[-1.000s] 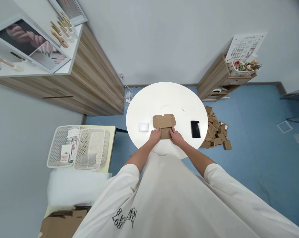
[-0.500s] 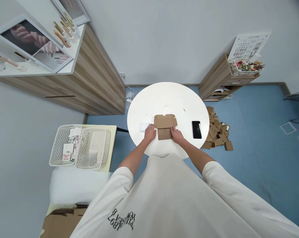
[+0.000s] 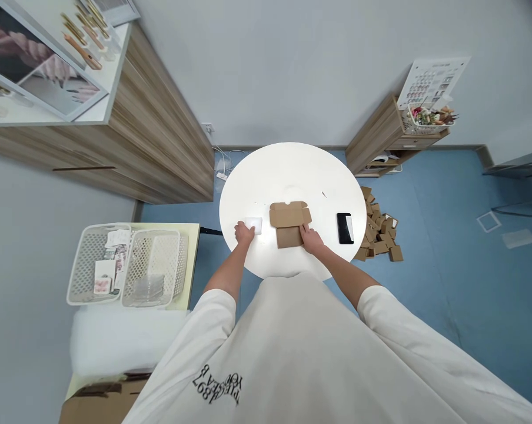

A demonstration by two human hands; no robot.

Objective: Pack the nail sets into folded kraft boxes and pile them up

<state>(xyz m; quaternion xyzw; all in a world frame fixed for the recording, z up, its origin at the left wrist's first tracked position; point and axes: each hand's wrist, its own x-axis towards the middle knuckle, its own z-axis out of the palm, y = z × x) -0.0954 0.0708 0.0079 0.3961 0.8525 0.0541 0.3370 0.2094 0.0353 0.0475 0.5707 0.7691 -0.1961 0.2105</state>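
Note:
On the round white table lies an opened brown cardboard box, its lid flap folded out away from me. My right hand grips the box's right side, with fingers at the edge of the open tray. My left hand is at the left end of a small white packet, thumb and fingers closed around its edge. The packet lies left of the box, apart from it. A black phone-like device with a pale strip rests to the right of my right hand.
Many small cardboard boxes are heaped on the floor to the right. At left, two white baskets stand on a side table beside a roll of translucent wrap. A wooden cabinet and a small shelf unit flank the table.
My left hand has left the box's left side and moved left onto the white packet. My right hand stays on the box. The whole view has shifted slightly.

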